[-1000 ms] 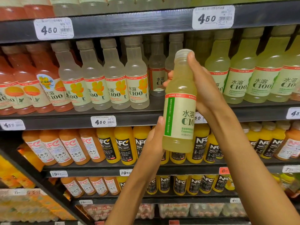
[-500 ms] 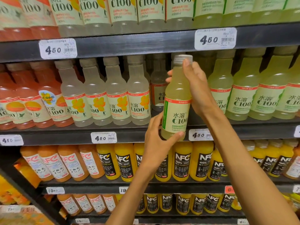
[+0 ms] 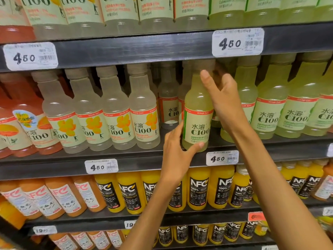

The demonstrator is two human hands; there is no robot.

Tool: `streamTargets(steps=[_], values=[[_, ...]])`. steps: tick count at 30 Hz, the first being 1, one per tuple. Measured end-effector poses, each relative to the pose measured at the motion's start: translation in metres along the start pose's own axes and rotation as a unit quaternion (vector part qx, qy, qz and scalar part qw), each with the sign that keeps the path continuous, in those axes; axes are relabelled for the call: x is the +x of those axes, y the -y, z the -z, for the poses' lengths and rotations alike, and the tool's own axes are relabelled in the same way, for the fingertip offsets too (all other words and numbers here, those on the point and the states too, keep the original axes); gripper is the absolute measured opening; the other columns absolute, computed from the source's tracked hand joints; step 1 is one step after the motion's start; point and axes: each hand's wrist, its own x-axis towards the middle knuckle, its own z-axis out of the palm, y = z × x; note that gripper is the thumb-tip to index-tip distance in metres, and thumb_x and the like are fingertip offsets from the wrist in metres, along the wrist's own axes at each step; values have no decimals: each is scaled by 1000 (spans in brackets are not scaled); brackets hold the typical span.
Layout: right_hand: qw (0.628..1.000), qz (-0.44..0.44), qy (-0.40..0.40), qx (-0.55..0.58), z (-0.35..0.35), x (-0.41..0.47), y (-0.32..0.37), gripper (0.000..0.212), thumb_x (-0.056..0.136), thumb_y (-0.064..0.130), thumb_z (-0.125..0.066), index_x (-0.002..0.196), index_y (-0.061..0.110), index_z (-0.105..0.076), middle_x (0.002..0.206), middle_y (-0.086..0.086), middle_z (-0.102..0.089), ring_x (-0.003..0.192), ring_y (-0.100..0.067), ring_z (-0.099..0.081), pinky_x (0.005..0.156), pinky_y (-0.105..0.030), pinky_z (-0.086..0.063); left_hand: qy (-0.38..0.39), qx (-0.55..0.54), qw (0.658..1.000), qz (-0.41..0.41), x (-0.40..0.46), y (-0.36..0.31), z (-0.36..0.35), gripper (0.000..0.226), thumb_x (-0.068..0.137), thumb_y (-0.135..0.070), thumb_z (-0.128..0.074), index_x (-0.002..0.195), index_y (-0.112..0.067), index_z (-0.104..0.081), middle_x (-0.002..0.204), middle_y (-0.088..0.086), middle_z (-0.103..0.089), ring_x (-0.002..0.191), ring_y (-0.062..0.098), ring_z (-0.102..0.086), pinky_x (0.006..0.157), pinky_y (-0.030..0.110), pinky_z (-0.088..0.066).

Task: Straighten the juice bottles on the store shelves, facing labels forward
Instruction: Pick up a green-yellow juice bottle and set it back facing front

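A pale yellow-green juice bottle (image 3: 197, 114) with a green-edged C100 label stands at the front of the middle shelf (image 3: 126, 165), label facing me. My left hand (image 3: 177, 150) cups its base, thumb pressed under the label. My right hand (image 3: 222, 98) wraps the bottle's shoulder and neck from the right, index finger up by the cap. Whether the base rests fully on the shelf is hidden by my left hand.
Clear C100 bottles with orange flowers (image 3: 115, 112) stand to the left, red ones (image 3: 27, 123) farther left, green C100 bottles (image 3: 270, 109) to the right. Behind the held bottle a clear bottle (image 3: 168, 105) stands set back. NFC orange bottles (image 3: 198, 188) fill the shelf below.
Both hands carried the bottle up and away from me into the middle shelf row. Its label has turned further toward me. The view has tilted upward.
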Motion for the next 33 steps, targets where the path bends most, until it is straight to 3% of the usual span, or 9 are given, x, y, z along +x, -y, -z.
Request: streamTargets(steps=[2,5,10,14,17,22,26,29,33], values=[[999,-2,36,26,6,-3,-6,14,91,30,-61,96,30,-48,95,19,-56,81,19,-57,70,-4,-45,0,26,1000,-12,5,-2,-1,74,79,-27,-75,143,-27,-37,121,-13,-40,118,10,-45,95,19,-41],[997,10,72,32,12,-5,-11,30,88,17,-66,110,29,-50,109,18,-60,102,11,-58,82,-9,-46,19,27,999,-2,10,-2,1,74,80,-24,-74,144,-25,-36,124,-6,-44,113,9,-49,92,17,-42],[999,29,21,-19,13,-5,-11,39,81,21,-74,113,23,-53,110,12,-62,103,7,-59,85,-10,-46,28,-33,998,37,11,-7,2,75,79,-13,-75,143,-16,-36,139,2,-50,123,9,-50,105,29,-43],[995,43,-33,-84,9,-6,-9,51,78,28,-77,120,13,-52,118,-3,-61,110,-13,-58,94,-31,-50,31,-28,999,27,10,-12,-5,65,80,-12,-74,135,-15,-41,136,2,-52,116,2,-49,98,16,-41],[993,35,-35,-104,11,-6,-9,50,78,31,-77,117,9,-54,117,-5,-62,109,-16,-59,94,-36,-50,12,36,999,10,10,-13,-11,62,79,-22,-75,131,-18,-42,126,-1,-49,115,7,-49,98,27,-45],[997,26,-13,-67,17,-9,-11,36,81,21,-75,106,4,-56,102,10,-62,95,4,-60,83,-12,-47,-31,81,996,9,9,-16,-22,60,77,-25,-76,125,-15,-42,108,-7,-37,112,19,-49,96,38,-45],[997,23,-12,-76,19,-14,-6,35,85,21,-70,107,-1,-53,100,9,-60,93,1,-59,84,-16,-48,-32,103,994,1,10,-19,-24,58,79,-28,-75,124,-14,-41,107,-7,-37,113,19,-49,94,34,-44],[997,29,-39,-66,25,-25,-1,46,88,21,-66,126,1,-49,127,-9,-58,118,-11,-55,99,-23,-46,-22,109,994,-1,5,-22,-23,62,80,-28,-73,130,-14,-39,117,-1,-42,117,18,-45,100,38,-41],[989,68,-121,-44,50,-34,4,43,89,12,-64,128,1,-50,124,-10,-59,116,-13,-58,96,-20,-47,-99,92,988,-67,-10,-34,-25,65,81,-19,-72,136,-15,-37,131,5,-40,123,15,-39,104,35,-39]])
